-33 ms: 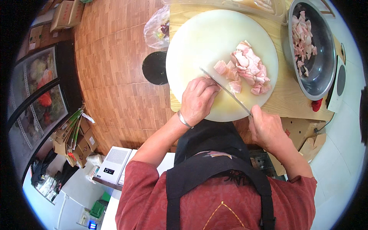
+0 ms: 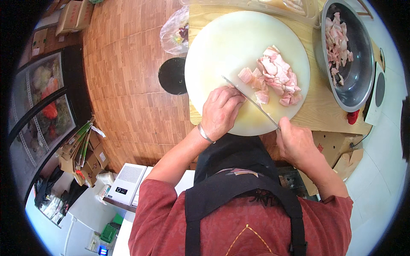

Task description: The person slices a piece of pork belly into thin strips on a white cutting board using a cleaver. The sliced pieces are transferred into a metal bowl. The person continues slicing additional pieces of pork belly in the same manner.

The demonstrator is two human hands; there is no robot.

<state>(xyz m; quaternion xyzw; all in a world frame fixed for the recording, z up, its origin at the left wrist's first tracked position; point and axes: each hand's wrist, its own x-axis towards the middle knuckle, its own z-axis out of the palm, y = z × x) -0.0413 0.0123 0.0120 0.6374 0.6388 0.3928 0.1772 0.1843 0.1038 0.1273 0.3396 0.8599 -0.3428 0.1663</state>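
Observation:
A round white cutting board (image 2: 222, 47) lies on a wooden table. My right hand (image 2: 297, 143) is closed round the handle of a kitchen knife (image 2: 260, 109), its blade slanting up and left across the board. Against the blade's left side rests my left hand (image 2: 222, 109), fingers curled down and knuckles by the edge; what they press on is hidden beneath them. Just right of the blade lie several cut chunks of pale pink meat (image 2: 262, 96). Beyond them is a larger heap of sliced pink meat (image 2: 277, 72), which neither hand touches.
A deep metal bowl (image 2: 356, 81) with more meat pieces (image 2: 337, 40) stands at the right. A clear plastic tray (image 2: 256, 6) is at the far edge. Left of the board are a plastic bag (image 2: 173, 34) and a round black object (image 2: 172, 76). Cardboard (image 2: 333, 147) sits below the table.
My right hand and the knife have shifted very slightly to the left. My left hand and the meat look the same.

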